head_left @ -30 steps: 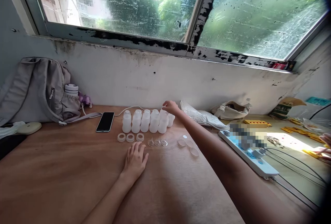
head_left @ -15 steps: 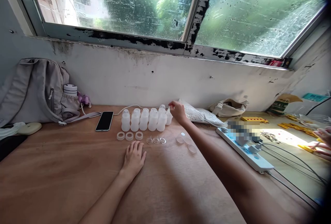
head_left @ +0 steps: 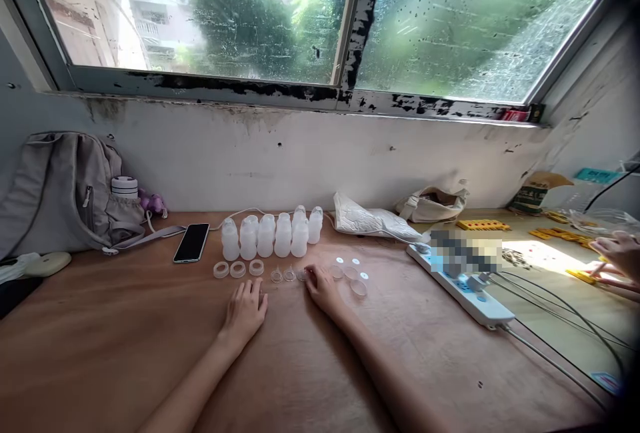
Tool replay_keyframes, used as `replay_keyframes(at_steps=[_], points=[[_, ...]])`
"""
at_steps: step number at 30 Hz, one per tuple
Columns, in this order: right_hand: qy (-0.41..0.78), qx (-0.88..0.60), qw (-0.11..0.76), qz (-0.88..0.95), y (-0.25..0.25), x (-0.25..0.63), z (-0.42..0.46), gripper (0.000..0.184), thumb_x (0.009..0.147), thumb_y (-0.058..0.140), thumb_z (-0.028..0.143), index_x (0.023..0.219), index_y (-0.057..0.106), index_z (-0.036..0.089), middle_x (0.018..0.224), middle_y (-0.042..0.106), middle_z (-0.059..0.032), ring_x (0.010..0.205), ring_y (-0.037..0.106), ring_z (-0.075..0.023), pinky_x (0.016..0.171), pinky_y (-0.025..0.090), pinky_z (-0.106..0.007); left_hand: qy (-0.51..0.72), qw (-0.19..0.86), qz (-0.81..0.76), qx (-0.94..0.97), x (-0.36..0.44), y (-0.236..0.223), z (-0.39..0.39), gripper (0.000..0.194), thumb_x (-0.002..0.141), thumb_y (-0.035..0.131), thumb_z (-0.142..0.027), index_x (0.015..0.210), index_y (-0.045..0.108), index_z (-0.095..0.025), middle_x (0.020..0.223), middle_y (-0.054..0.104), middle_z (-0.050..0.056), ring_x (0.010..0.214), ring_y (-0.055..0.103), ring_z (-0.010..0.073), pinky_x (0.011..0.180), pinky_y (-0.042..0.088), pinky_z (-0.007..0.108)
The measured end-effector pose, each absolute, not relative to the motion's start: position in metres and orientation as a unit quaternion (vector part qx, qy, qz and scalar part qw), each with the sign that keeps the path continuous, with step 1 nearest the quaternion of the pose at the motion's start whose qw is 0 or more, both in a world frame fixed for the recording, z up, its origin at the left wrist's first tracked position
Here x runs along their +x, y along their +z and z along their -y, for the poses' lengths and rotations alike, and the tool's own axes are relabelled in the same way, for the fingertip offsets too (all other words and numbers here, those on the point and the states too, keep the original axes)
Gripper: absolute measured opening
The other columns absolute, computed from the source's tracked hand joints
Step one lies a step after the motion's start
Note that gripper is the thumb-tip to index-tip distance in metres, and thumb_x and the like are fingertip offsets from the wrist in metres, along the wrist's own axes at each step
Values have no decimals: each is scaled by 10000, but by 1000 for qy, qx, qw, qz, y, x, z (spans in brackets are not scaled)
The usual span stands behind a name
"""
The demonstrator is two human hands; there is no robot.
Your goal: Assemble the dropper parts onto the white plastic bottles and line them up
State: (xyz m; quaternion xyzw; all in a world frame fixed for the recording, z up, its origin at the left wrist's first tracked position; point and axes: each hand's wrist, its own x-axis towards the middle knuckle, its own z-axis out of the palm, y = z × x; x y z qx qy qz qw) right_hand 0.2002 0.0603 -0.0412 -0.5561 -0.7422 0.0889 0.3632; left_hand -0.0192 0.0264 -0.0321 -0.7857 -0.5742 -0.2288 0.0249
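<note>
Frosted white baby bottles (head_left: 265,236) stand in a close group towards the wall. Three white collar rings (head_left: 238,269) lie in a row in front of them. To the right of the rings are small clear nipples (head_left: 289,274), standing on round bases. My left hand (head_left: 245,310) rests flat on the table just below the rings, fingers stretched out and holding nothing. The fingers of my right hand (head_left: 323,290) are closed at the rightmost clear nipple (head_left: 301,275), partly covering it. Beyond that hand sit three clear round caps (head_left: 358,288).
A phone (head_left: 191,244) and grey backpack (head_left: 65,186) are on the left. Behind lie a white padded packet (head_left: 373,215) and beige pouch (head_left: 433,204). A power strip (head_left: 460,286) with cables runs along the right. Another person's hand (head_left: 620,253) shows near yellow pieces.
My right hand has come back from beside the rightmost bottle to the clear nipples. My left hand stays flat on the table. The whole view has shifted slightly.
</note>
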Motion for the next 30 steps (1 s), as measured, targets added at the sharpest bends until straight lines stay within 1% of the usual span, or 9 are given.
replay_keyframes(at_steps=[5, 7, 12, 14, 17, 19, 22, 26, 30], points=[[136, -534, 418, 722, -39, 203, -55, 137, 729, 430, 147, 852, 477, 184, 809, 570, -47, 741, 550, -164, 672, 448, -287, -208, 72, 586, -780, -18, -32, -46, 421, 817, 358, -219, 1228, 398, -138, 860, 575, 76, 817, 526, 216, 732, 421, 318], [137, -529, 432, 717, -38, 203, -52, 159, 722, 426, 135, 863, 480, 185, 811, 573, -47, 755, 551, -164, 672, 449, -285, -200, 87, 600, -769, -17, -32, -52, 382, 820, 365, -228, 1186, 440, -151, 859, 569, 74, 815, 529, 218, 708, 430, 308], [102, -522, 460, 711, -32, 198, -47, 214, 716, 404, 110, 888, 506, 186, 798, 575, -53, 763, 541, -173, 684, 439, -303, -215, 83, 613, -756, -19, -29, -56, 218, 827, 381, -273, 963, 527, -184, 937, 495, 62, 788, 535, 183, 609, 448, 264], [99, -516, 460, 716, -30, 196, -45, 232, 721, 402, 107, 906, 512, 193, 803, 574, -54, 772, 535, -179, 690, 434, -310, -263, 71, 595, -756, -19, -27, -54, 169, 822, 402, -271, 908, 521, -188, 973, 455, 59, 831, 529, 176, 654, 457, 269], [106, -506, 457, 724, -27, 192, -41, 237, 739, 407, 116, 933, 511, 203, 804, 569, -55, 783, 528, -185, 701, 428, -317, -374, 39, 547, -748, -13, -24, -47, 109, 815, 431, -257, 846, 510, -188, 1014, 417, 65, 960, 494, 188, 816, 427, 313], [112, -499, 462, 724, -26, 190, -39, 236, 749, 415, 129, 951, 508, 206, 800, 566, -54, 781, 524, -186, 704, 428, -319, -425, -9, 522, -739, -7, -22, -40, 91, 810, 449, -267, 820, 501, -194, 1015, 425, 64, 992, 485, 193, 840, 420, 325], [136, -486, 464, 728, -24, 185, -35, 244, 749, 435, 143, 969, 510, 215, 800, 566, -48, 773, 524, -183, 705, 429, -322, -443, -88, 504, -736, 3, -22, -29, 121, 802, 466, -283, 895, 483, -207, 1015, 466, 55, 919, 522, 175, 774, 450, 310], [205, -472, 471, 717, -18, 176, -26, 230, 746, 467, 169, 964, 521, 222, 773, 573, -30, 732, 534, -169, 688, 437, -313, -429, -168, 504, -730, 10, -22, -20, 341, 779, 503, -293, 1092, 389, -218, 973, 541, 39, 787, 554, 139, 692, 465, 276], [313, -446, 493, 678, -11, 168, -19, 232, 738, 486, 183, 966, 521, 214, 785, 589, -20, 727, 555, -153, 700, 446, -306, -410, -193, 477, -753, 10, -19, -17, 430, 768, 518, -287, 1164, 362, -228, 1056, 534, 48, 865, 547, 147, 730, 457, 276]])
